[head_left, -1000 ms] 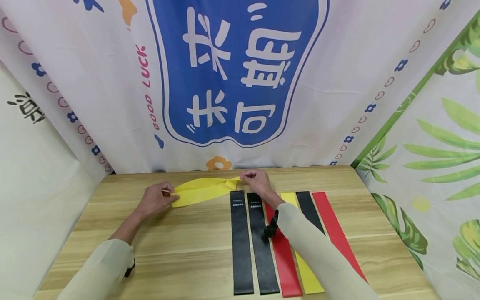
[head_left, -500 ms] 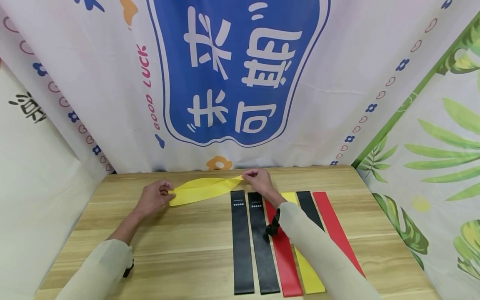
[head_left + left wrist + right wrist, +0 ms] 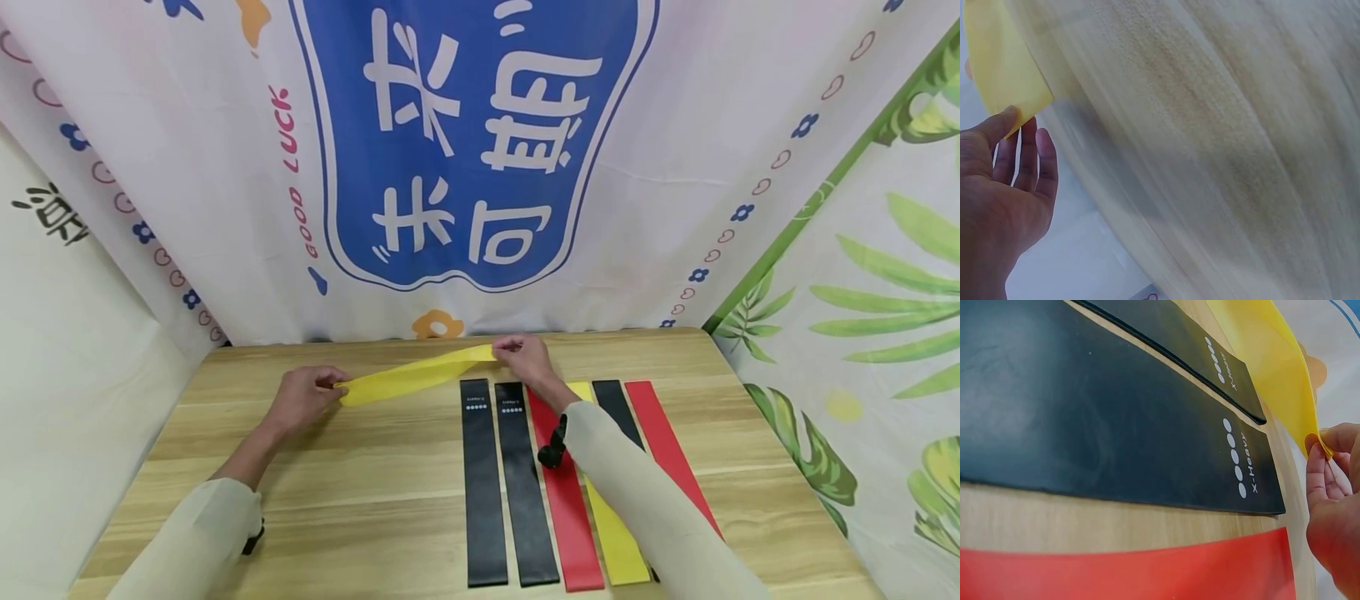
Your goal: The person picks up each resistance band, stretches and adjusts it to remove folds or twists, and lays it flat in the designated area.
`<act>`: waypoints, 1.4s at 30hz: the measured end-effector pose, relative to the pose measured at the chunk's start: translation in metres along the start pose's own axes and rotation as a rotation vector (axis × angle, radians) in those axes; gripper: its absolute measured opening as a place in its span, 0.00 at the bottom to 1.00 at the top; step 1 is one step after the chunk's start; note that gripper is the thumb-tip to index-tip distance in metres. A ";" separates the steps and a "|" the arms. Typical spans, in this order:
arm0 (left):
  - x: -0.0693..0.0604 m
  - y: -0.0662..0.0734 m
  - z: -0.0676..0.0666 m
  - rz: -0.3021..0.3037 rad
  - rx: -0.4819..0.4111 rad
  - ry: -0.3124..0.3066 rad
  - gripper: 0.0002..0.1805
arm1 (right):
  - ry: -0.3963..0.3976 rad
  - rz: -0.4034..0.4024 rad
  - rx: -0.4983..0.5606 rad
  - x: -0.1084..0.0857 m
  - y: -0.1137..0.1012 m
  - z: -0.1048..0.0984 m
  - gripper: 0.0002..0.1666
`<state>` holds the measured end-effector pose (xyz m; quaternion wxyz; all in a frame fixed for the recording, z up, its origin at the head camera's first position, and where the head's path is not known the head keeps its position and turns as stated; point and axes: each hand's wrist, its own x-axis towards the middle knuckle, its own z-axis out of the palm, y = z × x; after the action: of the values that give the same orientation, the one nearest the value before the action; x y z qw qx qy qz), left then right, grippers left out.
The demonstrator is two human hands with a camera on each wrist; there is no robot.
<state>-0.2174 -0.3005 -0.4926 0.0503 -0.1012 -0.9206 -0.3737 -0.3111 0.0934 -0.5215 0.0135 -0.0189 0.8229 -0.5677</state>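
Observation:
A yellow resistance band stretches between both hands near the back of the table. My left hand pinches its left end between thumb and fingers; in the left wrist view that end hangs by the table's edge. With thumb and fingertips my right hand pinches the other end, seen bunched in the right wrist view. Below the right hand lie two black bands marked "X-Heavy". A red band is beside them, partly under the right forearm.
Further right lie another yellow band, a third black band and a second red band, partly covered by the right sleeve. The wooden table meets a printed curtain at its back edge.
The right hand has shifted slightly right with its end of the yellow band, and the left hand slightly left. The band's loose, folded middle has become straighter and narrower.

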 end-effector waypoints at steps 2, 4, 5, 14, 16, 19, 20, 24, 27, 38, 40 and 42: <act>0.001 0.000 0.000 -0.003 0.006 -0.003 0.08 | -0.002 -0.001 0.004 0.000 0.000 0.000 0.04; 0.001 -0.001 0.000 -0.009 0.011 -0.010 0.08 | -0.004 -0.002 0.007 0.000 0.000 -0.001 0.05; 0.002 -0.001 0.000 -0.019 0.008 -0.015 0.08 | -0.005 -0.002 0.008 0.000 0.000 -0.001 0.05; 0.003 -0.003 -0.002 -0.024 0.055 -0.053 0.08 | -0.017 0.013 0.027 -0.002 -0.001 -0.001 0.04; 0.003 -0.004 -0.003 -0.008 0.070 -0.055 0.09 | -0.017 0.016 0.027 -0.002 -0.002 -0.001 0.04; 0.002 -0.004 -0.005 -0.014 0.068 -0.074 0.10 | -0.015 0.018 0.023 -0.002 -0.002 0.000 0.04; 0.002 -0.004 -0.006 -0.024 0.065 -0.086 0.11 | -0.014 0.018 0.022 -0.002 -0.002 0.000 0.04; 0.002 -0.003 -0.007 -0.092 0.017 -0.139 0.12 | -0.010 0.012 0.024 -0.001 -0.001 0.000 0.04; 0.001 -0.003 -0.007 -0.127 -0.055 -0.185 0.14 | -0.010 0.009 0.028 -0.001 -0.001 0.000 0.04; 0.000 -0.002 -0.005 -0.176 -0.186 -0.234 0.15 | -0.013 0.007 0.023 -0.002 0.001 0.000 0.05; 0.000 -0.002 -0.006 -0.174 -0.158 -0.234 0.15 | -0.008 0.008 0.023 -0.002 0.002 -0.001 0.05; 0.000 -0.001 -0.007 -0.168 -0.116 -0.232 0.15 | -0.007 0.011 0.026 -0.001 0.002 -0.002 0.04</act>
<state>-0.2175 -0.3061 -0.4887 -0.0938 -0.0690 -0.9024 -0.4149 -0.3097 0.0956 -0.5228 0.0196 -0.0161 0.8154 -0.5783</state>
